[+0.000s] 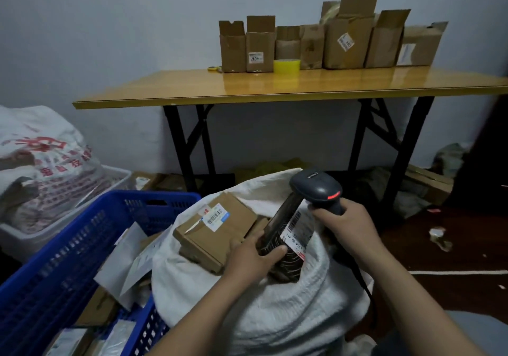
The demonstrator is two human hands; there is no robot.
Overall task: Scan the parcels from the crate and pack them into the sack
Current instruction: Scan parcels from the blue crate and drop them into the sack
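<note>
Dark parcel point(281, 222), white label up: over the mouth of the sack point(247, 314), its near end pinched between thumb and fingers of the left hand point(253, 259). Right hand point(343, 226) grips the scanner point(316, 188) just above the parcel. Blue crate point(68, 259) touching the sack's left; table point(275, 86) beyond.

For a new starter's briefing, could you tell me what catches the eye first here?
At centre, the left hand grips a dark labelled parcel over the white sack, while the right hand holds a scanner with a glowing red light just above it. A blue crate sits at left, and cardboard boxes line the table behind.
</note>
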